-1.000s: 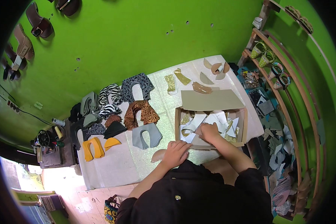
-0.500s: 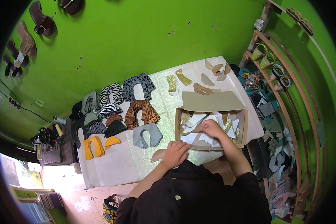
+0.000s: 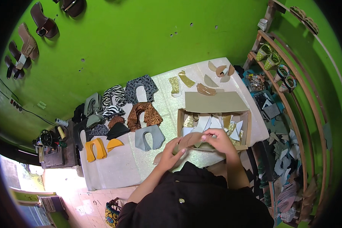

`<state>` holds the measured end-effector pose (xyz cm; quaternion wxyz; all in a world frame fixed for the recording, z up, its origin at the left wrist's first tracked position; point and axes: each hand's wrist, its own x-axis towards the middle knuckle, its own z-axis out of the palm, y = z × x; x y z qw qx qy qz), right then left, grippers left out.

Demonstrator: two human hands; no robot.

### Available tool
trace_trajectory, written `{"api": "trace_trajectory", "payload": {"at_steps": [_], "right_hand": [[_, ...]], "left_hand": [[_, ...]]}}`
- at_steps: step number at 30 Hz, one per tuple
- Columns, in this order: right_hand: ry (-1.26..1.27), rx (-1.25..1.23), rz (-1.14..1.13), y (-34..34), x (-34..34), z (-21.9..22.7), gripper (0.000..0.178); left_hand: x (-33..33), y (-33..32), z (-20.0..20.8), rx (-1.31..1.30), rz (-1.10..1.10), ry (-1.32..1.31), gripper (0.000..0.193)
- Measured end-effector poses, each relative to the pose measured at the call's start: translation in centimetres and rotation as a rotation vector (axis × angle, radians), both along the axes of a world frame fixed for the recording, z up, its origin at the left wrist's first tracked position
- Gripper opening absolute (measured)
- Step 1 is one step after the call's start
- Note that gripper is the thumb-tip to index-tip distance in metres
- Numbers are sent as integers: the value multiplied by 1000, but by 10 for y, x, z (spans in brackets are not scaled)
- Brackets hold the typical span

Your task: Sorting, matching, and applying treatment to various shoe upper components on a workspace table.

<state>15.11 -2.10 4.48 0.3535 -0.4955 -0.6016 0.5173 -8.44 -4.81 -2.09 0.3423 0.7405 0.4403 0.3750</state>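
Note:
A tan half-round cut piece [image 3: 189, 141], looking like leather or card, is held between my two hands at the near side of an open cardboard box [image 3: 248, 129]. My left hand [image 3: 170, 153] grips its left end with the thumb underneath. The right end is pinched between thumb and fingers of my right hand [image 3: 219, 141]. Inside the box lie white scraps [image 3: 216, 122] and gold glitter scraps [image 3: 189, 121]. Another tan piece [image 3: 157, 158] lies on the table, partly hidden by my left hand.
Stacks of cut shoe pieces cover the table's left, among them leopard [image 3: 144, 117], grey [image 3: 150, 137] and yellow [image 3: 95, 149] ones. Behind the box's raised flap [image 3: 216, 102] lie gold pieces [image 3: 186, 78] and tan pieces [image 3: 206, 89]. A wooden rack [image 3: 283, 97] stands at right.
My right hand has come out of the box toward me with the tan piece. My left hand has left the box's near edge and taken the piece's other end.

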Motion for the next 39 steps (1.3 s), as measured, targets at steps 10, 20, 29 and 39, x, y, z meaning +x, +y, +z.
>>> {"api": "trace_trajectory", "payload": {"at_steps": [10,20,29,39], "right_hand": [[165,-166,184,-7,-79,-35,17],[-402,-40,282,-21,-115,-116,22],[-769,156,299,-26,-120,-141,25],[-21,-270,831,3,-52,-6,31]], "left_hand": [[-68,-16,2,-516,335,-449,19],[-98,-44,-49,-504,488,-72,23],[-89,-44,-75,-342,519,285,26],[-70,-32,-39,-38,512,307,34]]}}
